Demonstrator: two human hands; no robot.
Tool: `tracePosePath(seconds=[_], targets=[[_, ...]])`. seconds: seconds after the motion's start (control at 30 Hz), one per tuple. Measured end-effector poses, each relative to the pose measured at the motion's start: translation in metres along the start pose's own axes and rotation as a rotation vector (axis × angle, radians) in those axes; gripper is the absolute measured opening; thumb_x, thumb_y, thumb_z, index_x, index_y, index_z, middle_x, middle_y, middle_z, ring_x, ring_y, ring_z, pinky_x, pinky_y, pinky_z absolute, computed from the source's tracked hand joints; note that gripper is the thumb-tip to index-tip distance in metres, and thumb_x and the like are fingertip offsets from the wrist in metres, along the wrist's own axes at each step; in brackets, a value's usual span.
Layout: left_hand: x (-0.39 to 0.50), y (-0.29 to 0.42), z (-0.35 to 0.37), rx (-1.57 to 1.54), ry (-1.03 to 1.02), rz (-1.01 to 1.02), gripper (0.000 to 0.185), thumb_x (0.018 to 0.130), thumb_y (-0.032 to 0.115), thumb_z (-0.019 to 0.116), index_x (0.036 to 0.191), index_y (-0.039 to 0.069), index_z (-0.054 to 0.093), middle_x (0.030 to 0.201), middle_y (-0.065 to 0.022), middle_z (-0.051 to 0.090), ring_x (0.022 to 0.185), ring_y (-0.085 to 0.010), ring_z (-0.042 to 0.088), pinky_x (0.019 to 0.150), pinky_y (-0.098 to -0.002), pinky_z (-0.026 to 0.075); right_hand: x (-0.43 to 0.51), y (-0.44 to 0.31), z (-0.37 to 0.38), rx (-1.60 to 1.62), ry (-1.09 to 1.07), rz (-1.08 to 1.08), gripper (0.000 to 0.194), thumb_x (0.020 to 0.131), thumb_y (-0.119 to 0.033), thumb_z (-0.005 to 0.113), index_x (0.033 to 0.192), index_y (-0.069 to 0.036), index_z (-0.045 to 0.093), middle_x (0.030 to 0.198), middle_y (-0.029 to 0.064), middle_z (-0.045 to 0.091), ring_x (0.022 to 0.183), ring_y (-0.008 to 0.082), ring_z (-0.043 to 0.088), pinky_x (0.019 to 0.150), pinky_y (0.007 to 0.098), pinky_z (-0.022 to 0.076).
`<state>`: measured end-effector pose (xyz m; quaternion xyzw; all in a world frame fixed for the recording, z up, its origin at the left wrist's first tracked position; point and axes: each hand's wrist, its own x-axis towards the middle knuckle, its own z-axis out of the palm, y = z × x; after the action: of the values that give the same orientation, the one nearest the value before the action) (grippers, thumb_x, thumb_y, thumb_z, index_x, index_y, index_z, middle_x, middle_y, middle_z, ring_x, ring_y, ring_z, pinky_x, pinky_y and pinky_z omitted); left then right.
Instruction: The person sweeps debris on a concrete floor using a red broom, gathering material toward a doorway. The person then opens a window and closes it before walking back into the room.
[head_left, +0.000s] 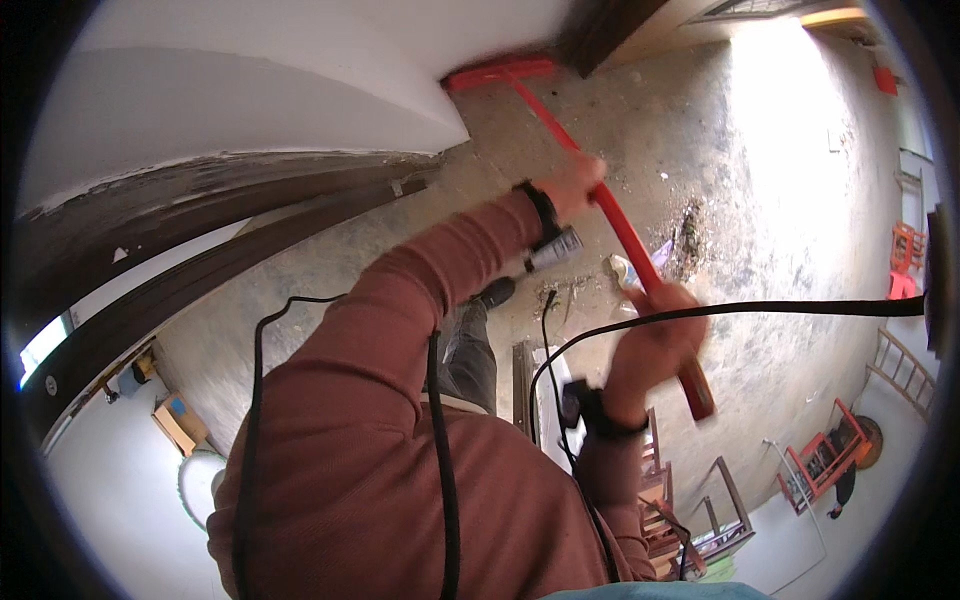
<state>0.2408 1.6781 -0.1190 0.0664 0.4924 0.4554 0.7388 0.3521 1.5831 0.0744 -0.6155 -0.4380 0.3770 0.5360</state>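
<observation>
A red broom (626, 229) with a long handle slants across the view, its wide head on the floor against the foot of the white wall, beside a dark wooden post. My left hand (574, 180) grips the handle about midway. Nearer its end, my right hand (667, 330) is closed around it, slightly blurred. A pile of debris (690, 236) lies on the concrete floor right of the handle, with crumpled wrappers (660, 256) beside it. Both wrists wear black bands.
Wooden chairs (664, 517) stand at the lower right, with a red-framed chair (825, 454) and a ladder (904, 369) farther right. A dark wooden door frame (225, 277) runs along the left. A cardboard box (180, 424) stands at lower left. Black cables cross the view.
</observation>
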Motion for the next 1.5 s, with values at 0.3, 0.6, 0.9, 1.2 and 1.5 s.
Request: tracePosePath(seconds=[0.3,0.6,0.9,1.2,1.5], targets=[[0.026,-0.094,0.033,0.163,-0.172,-0.179,0.020,0.075,0.007,0.053,0.058,0.007,0.043,0.052,-0.0051,0.040,0.044,-0.0171,0.043,0.039,-0.0336,0.032,0.006,0.002,-0.055,-0.140,0.045,0.162,0.029,0.099,-0.023,0.047,0.078,-0.002,0.050,0.077,0.0110,0.058,0.073,0.0188,0.057,0.054,0.0299,0.0502],[-0.068,-0.059,0.098,0.676,-0.343,0.745,0.011,0.071,0.001,0.065,0.077,0.003,0.056,0.062,-0.0116,0.058,0.059,-0.0236,0.061,0.053,-0.0360,0.046,-0.005,-0.105,-0.075,-0.045,-0.325,-0.192,0.041,0.097,-0.025,0.046,0.065,-0.002,0.039,0.061,0.0070,0.042,0.061,0.0206,0.045,0.047,0.0291,0.0484],[-0.066,-0.060,-0.019,1.041,-0.177,0.454,0.022,0.067,0.002,0.071,0.079,0.004,0.052,0.068,-0.0119,0.056,0.063,-0.0230,0.058,0.058,-0.0350,0.045,-0.020,-0.032,-0.050,0.184,-0.260,0.246,0.027,0.097,-0.012,0.044,0.075,0.002,0.051,0.068,0.0152,0.056,0.065,0.0206,0.053,0.050,0.0300,0.0443],[-0.035,-0.137,0.061,0.598,-0.368,0.464,0.015,0.074,0.001,0.066,0.082,0.004,0.054,0.068,-0.0072,0.057,0.064,-0.0166,0.058,0.056,-0.0305,0.045,-0.002,-0.070,-0.079,-0.118,-0.328,0.040,0.024,0.088,0.002,0.048,0.064,0.001,0.043,0.066,0.0110,0.053,0.058,0.0162,0.048,0.055,0.0282,0.0397],[-0.111,-0.067,0.083,-0.312,-0.417,-0.216,0.008,0.085,-0.001,0.059,0.086,0.003,0.052,0.076,-0.0037,0.053,0.073,-0.0115,0.054,0.067,-0.0272,0.048,-0.029,-0.126,-0.100,0.067,-0.387,-0.123,0.029,0.091,-0.017,0.054,0.067,-0.001,0.048,0.061,0.0105,0.052,0.053,0.0210,0.049,0.050,0.0311,0.0436]])
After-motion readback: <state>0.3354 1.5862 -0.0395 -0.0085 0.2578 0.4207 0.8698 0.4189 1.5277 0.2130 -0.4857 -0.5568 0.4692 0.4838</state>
